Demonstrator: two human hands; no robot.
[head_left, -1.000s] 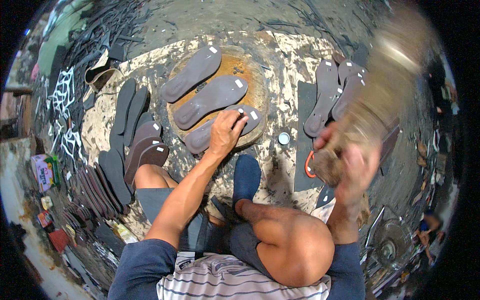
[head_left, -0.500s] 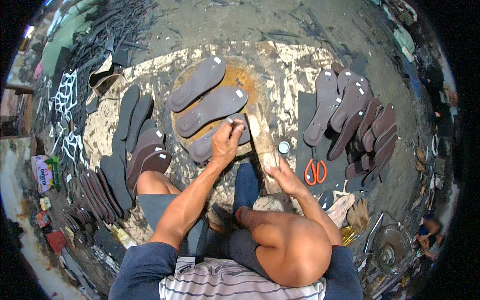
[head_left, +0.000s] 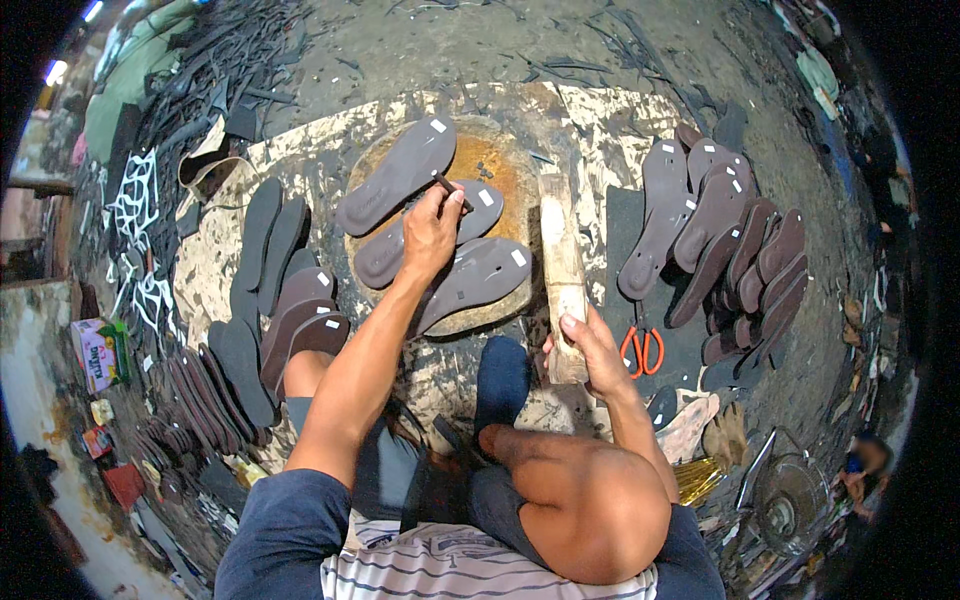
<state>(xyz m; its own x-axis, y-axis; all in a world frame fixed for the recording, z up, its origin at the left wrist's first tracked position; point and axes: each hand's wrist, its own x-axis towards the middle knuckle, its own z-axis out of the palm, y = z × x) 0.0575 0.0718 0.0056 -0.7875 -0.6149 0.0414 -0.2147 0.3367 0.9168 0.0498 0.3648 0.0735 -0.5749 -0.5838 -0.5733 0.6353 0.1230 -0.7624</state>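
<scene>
Three dark brown sandal soles (head_left: 395, 175) lie on a round wooden block (head_left: 497, 162) in front of me. My left hand (head_left: 430, 232) is above the middle sole (head_left: 478, 205) and pinches a small dark punch tool (head_left: 452, 192) whose tip rests on that sole. My right hand (head_left: 590, 350) grips the near end of a long wooden mallet block (head_left: 560, 262) that lies flat on the ground just right of the round block. The nearest sole (head_left: 475, 280) lies under my left wrist.
A pile of brown soles (head_left: 715, 240) lies on a dark mat at the right, with orange-handled scissors (head_left: 640, 350) beside it. More soles (head_left: 285, 310) are stacked at the left by my knee. Rubber scraps (head_left: 180, 90) cover the far left; a fan (head_left: 785, 500) stands at lower right.
My right hand has swung the wooden block down from high at the right and laid it on the ground. My left hand shifted the punch from the near sole up to the middle one.
</scene>
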